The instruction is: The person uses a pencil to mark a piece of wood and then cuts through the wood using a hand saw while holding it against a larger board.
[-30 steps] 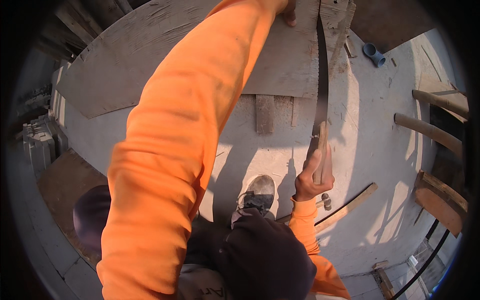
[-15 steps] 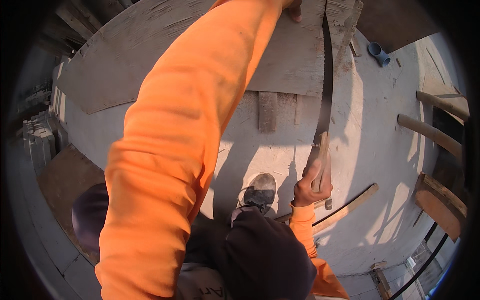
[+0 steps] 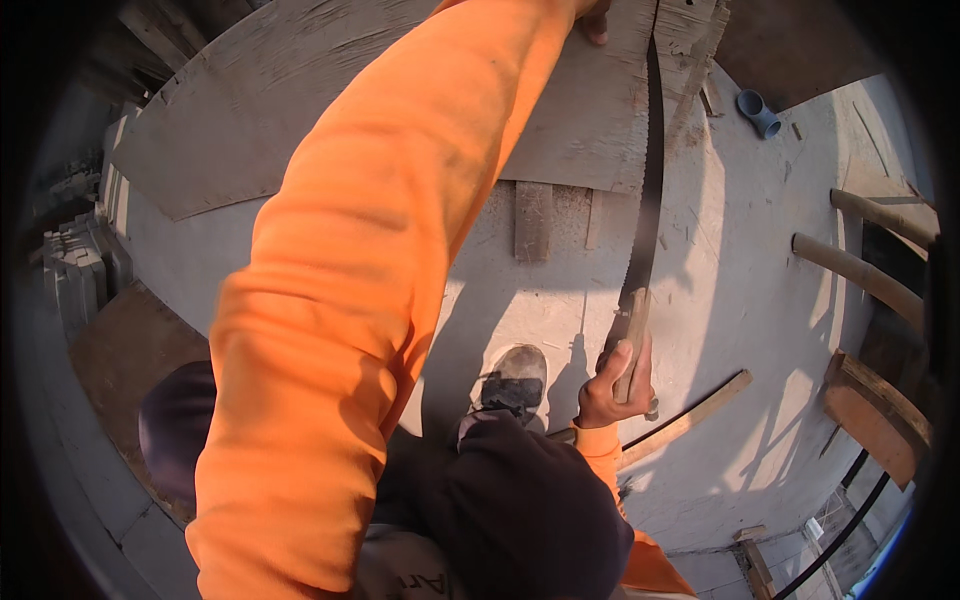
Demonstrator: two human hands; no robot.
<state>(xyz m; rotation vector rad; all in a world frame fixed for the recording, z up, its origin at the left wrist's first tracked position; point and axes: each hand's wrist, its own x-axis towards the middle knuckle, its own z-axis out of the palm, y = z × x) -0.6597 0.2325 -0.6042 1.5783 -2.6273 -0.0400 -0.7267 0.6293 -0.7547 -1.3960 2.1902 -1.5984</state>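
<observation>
My right hand (image 3: pixel 615 390) is closed round the wooden handle of a long handsaw (image 3: pixel 650 190). The blade's toothed edge faces left, and its far part runs along a cut at the right of a plywood sheet (image 3: pixel 400 120) with a rough, splintered surface. At the top edge my left hand (image 3: pixel 594 22) rests on the plywood, left of the blade; its visible fingers lie on the sheet and the rest is out of sight past the orange sleeve. A narrow, ragged plywood strip (image 3: pixel 690 45) lies right of the cut.
A short wood block (image 3: pixel 533 220) juts from under the sheet. My shoe (image 3: pixel 515 385) stands on the concrete floor near a wooden batten (image 3: pixel 690 418). At the right are a grey pipe fitting (image 3: pixel 760 115), round poles (image 3: pixel 860 270) and a wooden piece (image 3: pixel 875 415).
My right hand and the saw have moved slightly toward me and to the left, drawing the blade back along the cut. The left hand stays on the sheet.
</observation>
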